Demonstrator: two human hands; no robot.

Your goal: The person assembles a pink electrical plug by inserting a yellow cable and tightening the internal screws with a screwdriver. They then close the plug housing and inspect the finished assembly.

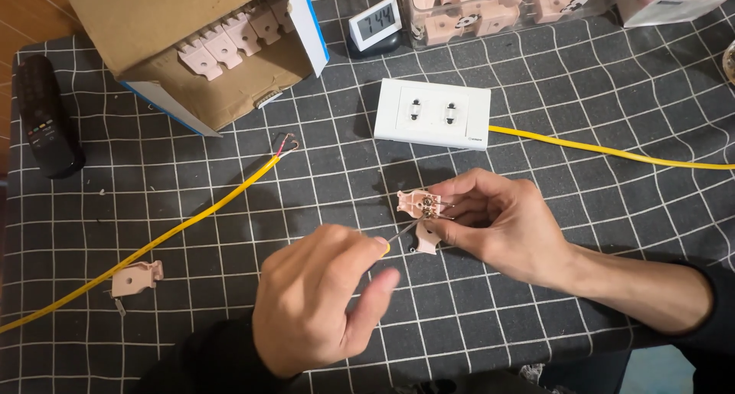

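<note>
- My right hand (501, 222) pinches a small pink socket part (420, 205) between thumb and fingertips, held just above the middle of the tabletop (536, 118).
- My left hand (321, 298) is closed around a thin screwdriver (402, 231) (only a bit of yellow handle shows by my forefinger), its tip meeting the pink part near the metal screw.
- A second pink piece (426, 238) sits tucked under my right fingers; I cannot tell whether it is joined to the first.
- Just beyond, toward the far edge, lies a white double outlet (432, 113) with a yellow cable (612, 150) running off the right edge.
- Another yellow cable (153, 245) with bared ends crosses the left half, and a loose pink part (136, 277) lies beside it.
- Risk, as I judge it: the tip could slip off the screw and jab my right fingertips, since the part is held in the air with a light pinch.
- The tiny screw could also drop and vanish on the gridded mat.
</note>
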